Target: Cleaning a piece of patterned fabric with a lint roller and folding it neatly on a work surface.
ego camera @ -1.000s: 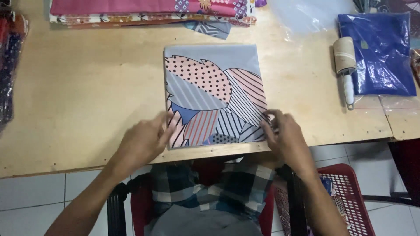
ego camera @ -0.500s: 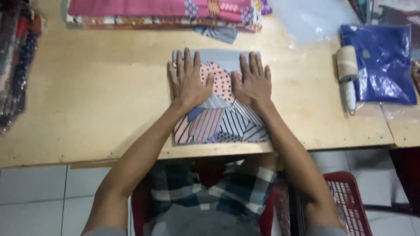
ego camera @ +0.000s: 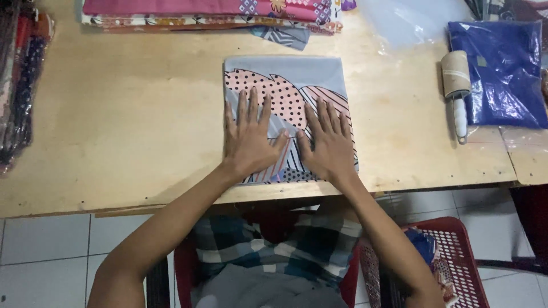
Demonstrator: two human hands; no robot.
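Left hand (ego camera: 249, 136) and right hand (ego camera: 327, 142) lie flat, fingers spread, gripping nothing, on the folded patterned cloth (ego camera: 285, 80) at the counter's (ego camera: 125, 131) near edge. Uneven pressure could skew the fold or slide it off.

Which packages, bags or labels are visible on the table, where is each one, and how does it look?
Blue plastic-wrapped package: right end of the wooden table, rectangular, glossy, with a small pale label patch near its top.
Clear plastic bag: top edge, left of the blue package, transparent and flat.
Bagged fabrics: left edge, dark and red, under shiny wrap.
No signs or screens show.
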